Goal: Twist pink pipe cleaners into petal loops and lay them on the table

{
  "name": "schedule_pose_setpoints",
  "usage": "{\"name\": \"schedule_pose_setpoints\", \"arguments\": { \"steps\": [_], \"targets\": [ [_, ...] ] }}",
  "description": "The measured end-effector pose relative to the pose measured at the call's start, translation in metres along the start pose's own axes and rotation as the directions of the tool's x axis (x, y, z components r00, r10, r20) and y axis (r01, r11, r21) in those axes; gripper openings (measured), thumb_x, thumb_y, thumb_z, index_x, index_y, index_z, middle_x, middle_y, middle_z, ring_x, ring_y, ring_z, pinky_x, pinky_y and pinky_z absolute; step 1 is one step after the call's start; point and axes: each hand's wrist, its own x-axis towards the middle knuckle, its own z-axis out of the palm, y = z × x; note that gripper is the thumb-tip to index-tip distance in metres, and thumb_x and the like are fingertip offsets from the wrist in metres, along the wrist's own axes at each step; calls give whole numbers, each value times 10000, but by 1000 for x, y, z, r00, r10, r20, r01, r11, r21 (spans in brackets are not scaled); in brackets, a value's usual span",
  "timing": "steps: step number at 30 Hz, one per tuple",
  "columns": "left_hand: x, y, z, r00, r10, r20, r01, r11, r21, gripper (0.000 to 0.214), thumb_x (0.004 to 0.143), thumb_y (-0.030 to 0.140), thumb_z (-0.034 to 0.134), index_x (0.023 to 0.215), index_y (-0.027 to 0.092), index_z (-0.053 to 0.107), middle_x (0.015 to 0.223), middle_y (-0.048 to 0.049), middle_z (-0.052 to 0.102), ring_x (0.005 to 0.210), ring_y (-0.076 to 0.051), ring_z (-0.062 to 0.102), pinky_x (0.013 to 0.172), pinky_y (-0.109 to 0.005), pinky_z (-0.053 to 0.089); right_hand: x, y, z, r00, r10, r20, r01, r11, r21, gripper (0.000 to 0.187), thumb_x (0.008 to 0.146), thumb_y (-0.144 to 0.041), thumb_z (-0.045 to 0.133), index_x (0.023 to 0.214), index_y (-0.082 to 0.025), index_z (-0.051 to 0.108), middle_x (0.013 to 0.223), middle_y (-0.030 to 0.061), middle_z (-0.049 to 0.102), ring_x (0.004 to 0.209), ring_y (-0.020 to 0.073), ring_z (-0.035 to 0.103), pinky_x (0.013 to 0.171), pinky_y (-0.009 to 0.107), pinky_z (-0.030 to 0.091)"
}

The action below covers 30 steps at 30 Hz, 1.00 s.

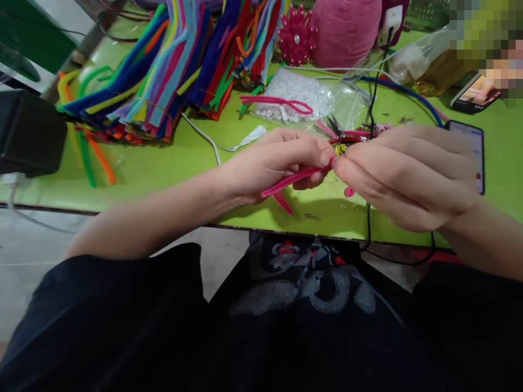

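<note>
My left hand [286, 155] is closed around a bright pink pipe cleaner [292, 181], whose fuzzy ends stick out below the palm. Against its fingertips, my right hand [408, 174] pinches at the upper end of the same pipe cleaner; its fingers hide exactly how it grips there. Just beneath the right fingers lies a small pink ring [349, 192] on the green table [245, 209]. Behind the hands are pliers or snips [335, 126] with dark pointed jaws, partly covered. Farther back, a folded pink pipe cleaner [278, 102] rests on a clear bag of white beads [302, 90].
Bundles of coloured pipe cleaners [159, 81] fill the back left. A pink pipe-cleaner flower [297, 35] leans by a large pink roll [347, 32]. A black cable [372, 98] crosses the table near my right hand, beside a phone [476, 152]. A black box [30, 130] stands left.
</note>
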Motion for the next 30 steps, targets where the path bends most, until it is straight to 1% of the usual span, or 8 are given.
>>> {"name": "schedule_pose_setpoints", "arguments": {
  "steps": [2, 5, 8, 11, 14, 18, 24, 30],
  "targets": [
    [1, -4, 1, 1000, -9, -9, 9, 999, -42, 274, 817, 293, 832, 678, 182, 624, 625, 9, 553, 568, -75, 544, 522, -189, 414, -6, 2, 5, 999, -15, -40, 14, 999, -37, 229, 1095, -96, 649, 964, -200, 804, 884, 1, 866, 693, 150, 788, 644, 292, 646],
    [2, -8, 1, 1000, -1, 2, 1, 996, -85, 324, 796, 343, 893, 697, 186, 627, 656, 6, 572, 592, -80, 566, 530, -189, 416, -15, -5, 11, 971, 216, -101, -215, 976, 26, 155, 1106, -179, 686, 1099, -253, 822, 969, 4, 884, 781, 163, 826, 713, 291, 665],
    [0, -9, 0, 999, 23, 27, -20, 996, -83, 324, 840, 400, 901, 749, 201, 662, 695, -1, 608, 636, -109, 604, 567, -226, 471, -18, -16, 13, 855, 515, -54, -496, 845, 201, 147, 1113, -228, 689, 1112, -310, 811, 1013, -2, 893, 868, 170, 856, 815, 307, 697],
    [-2, -9, -5, 982, 181, -53, -173, 975, 138, 307, 903, 420, 951, 864, 211, 730, 837, -20, 693, 773, -142, 672, 704, -271, 572, -19, -21, 11, 794, 606, 48, -595, 757, 269, 96, 1054, -235, 726, 1083, -296, 794, 941, -5, 879, 823, 186, 844, 755, 331, 687],
    [0, -13, -13, 860, 485, -158, -346, 783, 517, 384, 936, 541, 988, 968, 231, 763, 1006, -56, 781, 991, -193, 728, 853, -314, 613, -24, -21, 10, 843, 535, -59, -525, 841, 128, 66, 1012, -236, 768, 1061, -275, 789, 893, 6, 863, 757, 184, 817, 662, 315, 639],
    [5, -21, -16, 739, 673, -16, -492, 556, 670, 497, 1056, 745, 780, 994, 255, 832, 1021, -64, 856, 949, -198, 761, 768, -350, 593, -32, -29, 9, 844, 537, 5, -536, 842, -54, 112, 1035, -219, 790, 1103, -308, 787, 969, 25, 874, 841, 235, 833, 747, 381, 650],
    [0, -15, -5, 906, 416, -81, -308, 777, 549, 533, 984, 750, 859, 840, 237, 827, 913, -44, 856, 895, -237, 820, 782, -352, 676, -41, -29, 16, 943, 329, -49, -333, 933, -135, 197, 977, -157, 813, 1072, -329, 804, 969, -42, 873, 780, 204, 798, 702, 373, 610],
    [4, -19, -14, 852, 518, -72, -390, 721, 572, 308, 963, 533, 949, 958, 235, 870, 955, -61, 864, 949, -246, 843, 852, -360, 724, -48, -22, 11, 924, 364, 120, -340, 923, -181, 140, 1048, -222, 754, 1078, -342, 820, 1001, -34, 901, 851, 208, 839, 764, 376, 657]
  ]
}}
